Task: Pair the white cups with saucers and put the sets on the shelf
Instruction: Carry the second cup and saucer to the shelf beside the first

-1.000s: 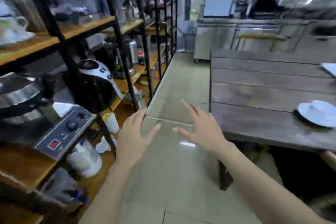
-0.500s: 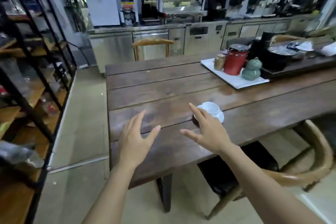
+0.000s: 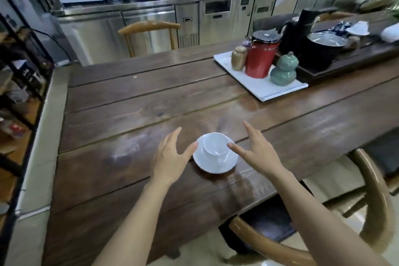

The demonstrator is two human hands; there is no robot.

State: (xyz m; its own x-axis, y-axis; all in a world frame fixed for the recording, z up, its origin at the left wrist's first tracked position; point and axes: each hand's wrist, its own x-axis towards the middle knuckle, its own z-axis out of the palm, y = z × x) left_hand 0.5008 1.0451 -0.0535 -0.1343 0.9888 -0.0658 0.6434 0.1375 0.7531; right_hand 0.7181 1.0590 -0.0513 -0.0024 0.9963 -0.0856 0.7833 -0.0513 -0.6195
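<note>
A white cup [image 3: 215,147] stands upright on a white saucer [image 3: 216,164] on the dark wooden table [image 3: 129,119], near its front edge. My left hand [image 3: 170,157] is open just left of the saucer, its thumb close to the rim. My right hand [image 3: 257,151] is open just right of the set, thumb tip by the cup's side. Neither hand holds anything. The black-framed shelf [image 3: 19,93] with wooden boards is at the far left edge.
A white tray [image 3: 259,86] at the back right carries a red canister [image 3: 261,58], a green gourd jar [image 3: 284,70] and a tan jar [image 3: 238,58]. A dark tray with a black pot [image 3: 323,49] lies beyond. Wooden chairs stand at the near right [image 3: 375,201] and far side [image 3: 149,28].
The view has swung from the shelf and floor to the table. Both open hands have come in on either side of the cup and saucer.
</note>
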